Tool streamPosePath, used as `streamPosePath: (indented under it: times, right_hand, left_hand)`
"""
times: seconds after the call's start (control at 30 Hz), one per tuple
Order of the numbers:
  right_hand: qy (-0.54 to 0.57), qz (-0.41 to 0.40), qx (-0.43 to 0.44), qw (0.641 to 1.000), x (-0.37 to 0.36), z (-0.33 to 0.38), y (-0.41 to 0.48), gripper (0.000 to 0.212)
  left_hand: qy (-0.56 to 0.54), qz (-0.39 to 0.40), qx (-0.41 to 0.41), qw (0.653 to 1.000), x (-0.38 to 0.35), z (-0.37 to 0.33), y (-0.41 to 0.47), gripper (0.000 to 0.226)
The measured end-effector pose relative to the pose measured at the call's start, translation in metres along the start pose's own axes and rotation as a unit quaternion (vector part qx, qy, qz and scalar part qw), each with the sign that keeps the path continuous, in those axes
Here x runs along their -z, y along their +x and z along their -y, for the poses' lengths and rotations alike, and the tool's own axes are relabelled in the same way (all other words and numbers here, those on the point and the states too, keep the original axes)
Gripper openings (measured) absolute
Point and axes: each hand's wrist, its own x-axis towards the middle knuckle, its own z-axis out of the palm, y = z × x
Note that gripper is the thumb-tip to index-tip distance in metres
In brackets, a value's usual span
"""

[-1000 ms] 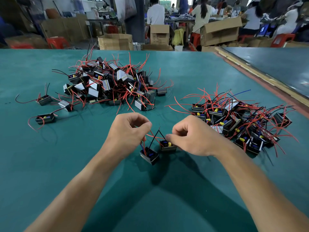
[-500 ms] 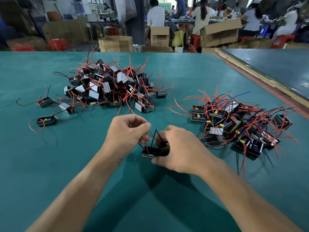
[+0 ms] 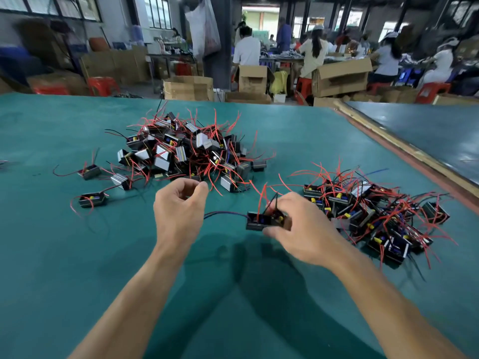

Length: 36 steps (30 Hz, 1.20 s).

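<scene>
Small black module with red and black wires [image 3: 255, 221], pinched in right hand [image 3: 300, 229] over green table [image 3: 64, 268], just beside right heap of modules [image 3: 375, 211], left hand [image 3: 176, 213] loosely curled, holding nothing, open surface toward near edge

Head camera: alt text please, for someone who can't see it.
The right hand grips a small black wired module over the green table. The left hand hovers beside it, fingers curled. A far pile of such modules lies beyond, a right pile beside the right hand.
</scene>
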Motion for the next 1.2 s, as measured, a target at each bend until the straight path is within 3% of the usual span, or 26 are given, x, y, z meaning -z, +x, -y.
streamPosePath:
  times: [0.1,0.2,0.27,0.37,0.43,0.47,0.53,0.6,0.67,0.73,0.8,0.9,1.03,1.2]
  right_hand:
    - [0.018,-0.148,-0.03,0.988,0.027,-0.004,0.013,0.027]
    - [-0.064,-0.246,-0.121,0.959,0.051,-0.021,0.038,0.022]
    - [-0.133,-0.207,-0.201,0.948,0.058,-0.038,0.057,0.023]
    - [-0.199,-0.061,-0.289,0.934,0.051,-0.055,0.073,0.035]
    - [-0.196,-0.053,-0.305,0.93,0.043,-0.052,0.076,0.044]
    - [-0.166,-0.122,-0.285,0.936,0.041,-0.046,0.078,0.042]
    - [-0.088,-0.312,-0.164,0.932,0.034,-0.024,0.084,0.024]
    - [-0.055,-0.393,-0.007,0.918,0.021,0.022,0.089,0.032]
    - [-0.058,-0.351,0.09,0.93,-0.004,0.067,0.095,0.043]
    - [-0.088,-0.226,0.103,0.965,-0.033,0.094,0.111,0.038]
    - [-0.128,-0.069,0.027,0.989,-0.057,0.095,0.133,0.019]
    - [-0.135,0.065,-0.099,0.984,-0.079,0.076,0.152,0.037]
    - [-0.201,0.026,-0.103,0.974,-0.103,0.056,0.159,0.053]
    - [-0.257,-0.097,-0.074,0.959,-0.102,0.049,0.163,0.032]
  left_hand:
    - [-0.027,-0.004,0.053,0.998,0.0,0.005,0.008,0.023]
    - [-0.051,0.001,0.093,0.994,0.002,0.008,0.016,0.026]
    - [-0.054,0.016,0.11,0.992,0.001,0.011,0.016,0.026]
    - [-0.041,0.049,0.125,0.99,-0.001,0.013,0.011,0.027]
    - [-0.039,0.068,0.132,0.988,-0.002,0.012,0.01,0.026]
    - [-0.042,0.075,0.133,0.987,-0.003,0.012,0.01,0.026]
    - [-0.047,0.084,0.135,0.986,-0.004,0.012,0.011,0.026]
    - [-0.048,0.091,0.134,0.986,-0.005,0.014,0.012,0.025]
    - [-0.047,0.112,0.137,0.983,-0.005,0.016,0.012,0.022]
    - [-0.05,0.135,0.145,0.979,-0.005,0.019,0.012,0.014]
    - [-0.034,0.141,0.162,0.976,-0.005,0.023,0.013,0.009]
    - [-0.015,0.144,0.191,0.971,-0.006,0.03,0.015,0.016]
    - [-0.015,0.142,0.218,0.965,-0.01,0.036,0.018,0.025]
    - [-0.022,0.139,0.217,0.966,-0.009,0.036,0.018,0.027]
